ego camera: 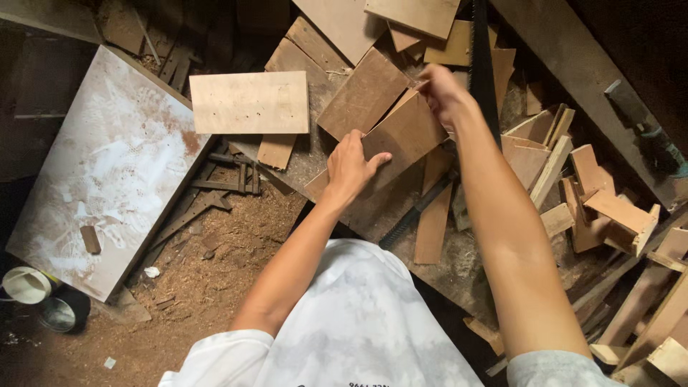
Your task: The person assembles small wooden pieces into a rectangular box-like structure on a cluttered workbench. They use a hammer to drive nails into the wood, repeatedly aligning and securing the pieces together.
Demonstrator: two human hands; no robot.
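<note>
While scrap crowds every edge, both hands (351, 166) (442, 92) apparently pinch the brown board (405, 136).

The fingertips of the right hand (443, 89) were hidden behind the upper corner of the brown board (401, 140), so how they were closed could not be told. The lower part of that board was covered by the left hand (351, 168). A saw blade (412, 215) was seen only in part, its upper length lost under the boards and the right forearm. A long dark strip (481, 64) was cut off by the top edge. The pale boards (416, 14) at the top were also cropped. The dark tool (645, 125) at the right lay in shadow, and its kind could not be made out. The white cup (25, 284) was clipped by the left edge.
</note>
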